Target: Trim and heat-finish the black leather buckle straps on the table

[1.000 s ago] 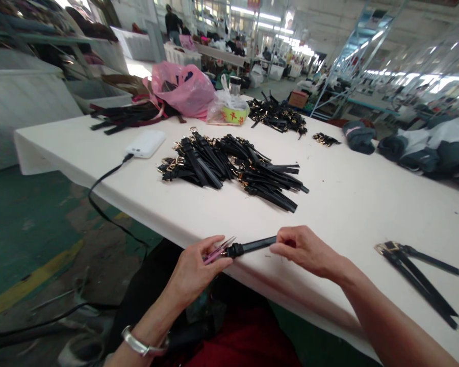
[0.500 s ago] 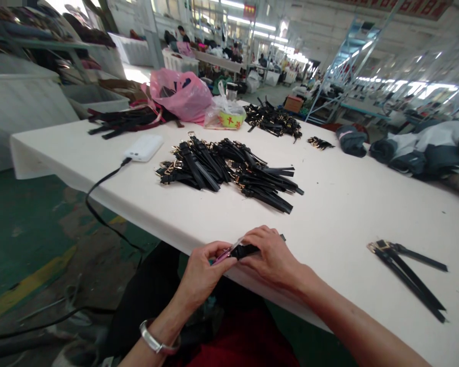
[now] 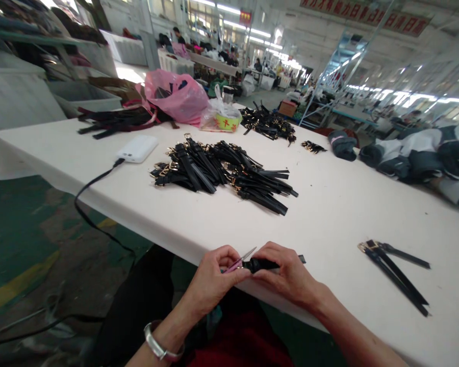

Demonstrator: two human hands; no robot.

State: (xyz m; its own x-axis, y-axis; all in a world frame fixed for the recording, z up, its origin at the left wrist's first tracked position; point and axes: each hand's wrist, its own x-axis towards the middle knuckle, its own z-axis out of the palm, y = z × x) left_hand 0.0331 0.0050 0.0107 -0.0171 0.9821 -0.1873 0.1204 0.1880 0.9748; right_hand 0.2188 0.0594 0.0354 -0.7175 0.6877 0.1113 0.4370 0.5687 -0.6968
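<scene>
At the table's near edge both hands are close together around a short black strap (image 3: 268, 264). My right hand (image 3: 286, 267) is closed around the strap, whose far tip sticks out beyond the fingers. My left hand (image 3: 222, 272) pinches a pink tool with a thin pointed metal blade (image 3: 235, 264), which looks like thread snips. Its thumb and fingers also meet the strap's left end, where a bit of gold metal shows. To the right lie a few black straps with gold buckles (image 3: 396, 275). A larger pile of black buckled straps (image 3: 191, 165) lies ahead of my hands.
A white power bank (image 3: 137, 149) with a black cable (image 3: 84, 211) hanging over the edge lies left. Behind are a pink plastic bag (image 3: 176, 97), dark straps (image 3: 117, 121), another strap pile (image 3: 268, 122) and small buckled pieces (image 3: 312, 147). Rolled grey-and-white fabric (image 3: 416, 153) lines the right.
My view has shifted slightly. Both hands have moved a little right and down in the picture with the strap, and the pointed blade now shows more clearly between them.
</scene>
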